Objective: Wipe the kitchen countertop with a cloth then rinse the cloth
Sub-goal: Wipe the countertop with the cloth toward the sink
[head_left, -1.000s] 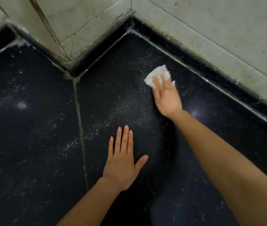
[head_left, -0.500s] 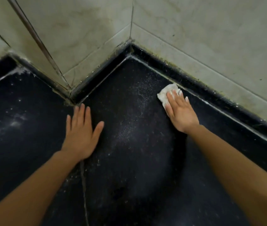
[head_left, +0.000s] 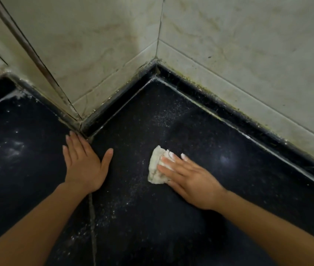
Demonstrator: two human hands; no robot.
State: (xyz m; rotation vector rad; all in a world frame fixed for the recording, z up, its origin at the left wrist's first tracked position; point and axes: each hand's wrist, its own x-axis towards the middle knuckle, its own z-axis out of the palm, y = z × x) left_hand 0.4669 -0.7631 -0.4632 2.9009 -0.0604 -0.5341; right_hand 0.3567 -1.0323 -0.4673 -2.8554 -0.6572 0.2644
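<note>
Two hands flat on the countertop [head_left: 171, 227]: left hand [head_left: 85, 166] empty, right hand [head_left: 192, 181] straight-fingered atop the cloth [head_left: 155, 169].

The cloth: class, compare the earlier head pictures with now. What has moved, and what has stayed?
The right hand drew the cloth from the back edge toward the person and leftward. The left hand slid forward onto the seam near the wall corner. Both hands stay flat, the right pressing the cloth; nothing was let go.

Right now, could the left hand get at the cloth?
Probably yes: the left hand lies flat on the countertop beside the cloth, with nothing standing between them, though the right hand covers part of it.
</note>
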